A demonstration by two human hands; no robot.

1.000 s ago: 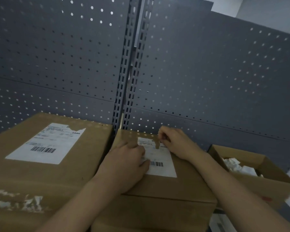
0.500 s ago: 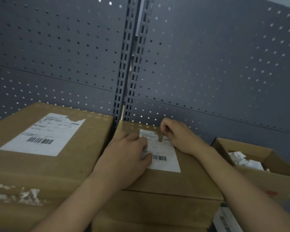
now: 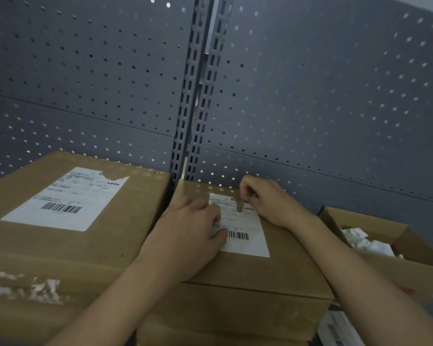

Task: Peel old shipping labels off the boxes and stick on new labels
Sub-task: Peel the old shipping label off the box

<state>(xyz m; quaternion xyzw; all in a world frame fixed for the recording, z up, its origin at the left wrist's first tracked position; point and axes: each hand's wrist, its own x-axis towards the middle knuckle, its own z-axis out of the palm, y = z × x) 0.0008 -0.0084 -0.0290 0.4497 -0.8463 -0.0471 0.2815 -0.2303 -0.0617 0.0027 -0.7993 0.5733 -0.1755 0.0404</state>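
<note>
As R hand point(image 3: 270, 201) pinches label point(image 3: 248, 245), long axis front-back.

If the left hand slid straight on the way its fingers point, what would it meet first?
Most likely the right hand, pinching the label at its torn top edge; only label paper lies between it and the left hand.

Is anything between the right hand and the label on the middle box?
Nothing stands between them: the right hand pinches the shipping label at its torn top edge. The left hand rests flat over the label's left part on the middle box, and would likely block the peel there unless lifted.
</note>
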